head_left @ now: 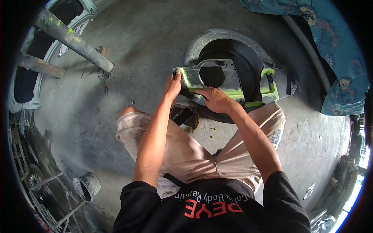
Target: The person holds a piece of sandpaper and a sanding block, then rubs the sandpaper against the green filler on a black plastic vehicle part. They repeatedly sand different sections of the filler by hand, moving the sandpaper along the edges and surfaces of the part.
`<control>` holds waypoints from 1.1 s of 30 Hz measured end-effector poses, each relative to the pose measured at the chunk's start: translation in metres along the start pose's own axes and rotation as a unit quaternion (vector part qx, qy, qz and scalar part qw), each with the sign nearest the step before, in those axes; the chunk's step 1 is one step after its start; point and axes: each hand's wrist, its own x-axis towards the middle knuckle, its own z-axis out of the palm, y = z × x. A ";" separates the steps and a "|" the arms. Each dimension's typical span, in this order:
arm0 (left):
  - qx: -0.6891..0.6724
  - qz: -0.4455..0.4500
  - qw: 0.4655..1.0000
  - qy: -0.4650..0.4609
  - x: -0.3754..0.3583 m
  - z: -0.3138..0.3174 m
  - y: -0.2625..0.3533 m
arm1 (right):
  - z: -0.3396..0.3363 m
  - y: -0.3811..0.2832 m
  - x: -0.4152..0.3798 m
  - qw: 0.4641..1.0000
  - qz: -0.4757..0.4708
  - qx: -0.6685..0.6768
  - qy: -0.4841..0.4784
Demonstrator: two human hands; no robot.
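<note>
A grey car body panel (229, 80) with a large round hole and yellow-green patches along its edges lies across a tyre (210, 35) on the floor. My left hand (173, 86) grips the panel's left end, thumb on top and the other fingers hidden behind the edge. My right hand (218, 100) presses on the lower green edge, forefinger reaching left and the rest curled. Whatever sits under those curled fingers is hidden. Just below the panel, between my knees, stands a round container (191, 125) with a dark block-like object (182, 116) in it.
Metal posts (83, 46) stand at the upper left, near white car parts (29, 99). A flowered blue cloth (342, 77) hangs at the right. A dirty bucket (88, 187) lies tipped at the lower left, beside a metal frame (66, 194). Concrete floor (147, 35) surrounds me.
</note>
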 end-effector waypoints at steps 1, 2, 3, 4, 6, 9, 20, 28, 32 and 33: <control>0.003 -0.005 1.000 0.020 -0.002 0.001 0.001 | -0.009 -0.007 -0.005 0.996 0.055 -0.061 -0.025; 0.002 -0.007 1.000 0.022 -0.005 0.001 0.001 | -0.014 -0.011 -0.010 0.985 0.108 -0.123 -0.051; 0.016 0.012 1.000 0.021 -0.006 0.001 0.002 | -0.014 -0.008 -0.014 0.985 0.107 -0.123 -0.053; 0.030 0.032 0.999 0.020 -0.006 0.001 0.003 | -0.015 -0.004 -0.019 0.983 0.114 -0.136 -0.039; 0.031 0.037 0.999 0.024 0.020 -0.003 -0.023 | -0.006 -0.005 -0.022 0.981 0.120 -0.151 -0.025; 0.049 0.054 0.996 0.044 0.012 0.002 -0.016 | 0.037 -0.033 0.003 0.971 0.113 -0.206 0.045; 0.124 0.074 0.982 0.121 0.015 0.008 -0.018 | 0.032 -0.049 0.018 0.962 0.165 -0.219 -0.004; 0.041 0.056 0.993 0.091 0.005 0.012 -0.011 | 0.012 -0.041 0.014 0.966 0.167 -0.193 -0.046; 0.042 0.060 0.996 0.059 -0.004 0.007 -0.002 | 0.002 -0.037 0.030 0.976 0.141 -0.149 -0.078; -0.003 0.047 0.998 0.029 0.010 0.004 -0.016 | -0.005 -0.034 0.023 0.976 0.130 -0.160 -0.064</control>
